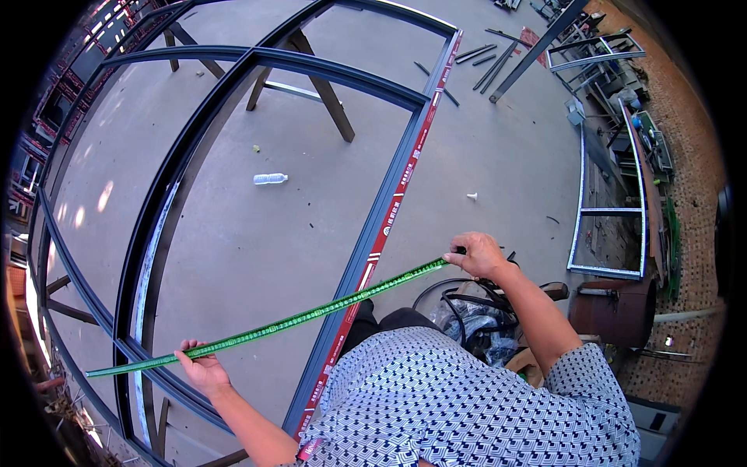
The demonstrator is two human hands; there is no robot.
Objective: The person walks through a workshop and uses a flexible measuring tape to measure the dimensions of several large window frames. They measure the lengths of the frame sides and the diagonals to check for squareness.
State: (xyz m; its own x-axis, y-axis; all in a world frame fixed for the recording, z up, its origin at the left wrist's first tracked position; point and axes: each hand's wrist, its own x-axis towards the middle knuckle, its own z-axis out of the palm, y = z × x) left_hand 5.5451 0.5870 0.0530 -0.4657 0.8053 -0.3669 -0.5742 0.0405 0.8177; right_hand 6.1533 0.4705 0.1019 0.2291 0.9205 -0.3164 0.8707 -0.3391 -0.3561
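A green tape measure blade (311,315) stretches slantwise across the frame in front of me, its free end at the far left. My right hand (476,255) is closed at the blade's right end, with a dark bit showing between the fingers; the tape's case is mostly hidden there. Farther along, my left hand (205,371) pinches the blade between thumb and fingers. Beneath the tape lies a large dark grey metal frame (334,74) with crossbars. Red printed protective film (395,206) covers its near side, close to my body.
Trestle legs (327,105) support the frame. On the floor are a plastic bottle (270,179), a small white piece (472,196) and dark metal strips (494,71). Black cables (447,292) and plastic bags lie beside my right arm. A smaller frame (611,211) stands at the right.
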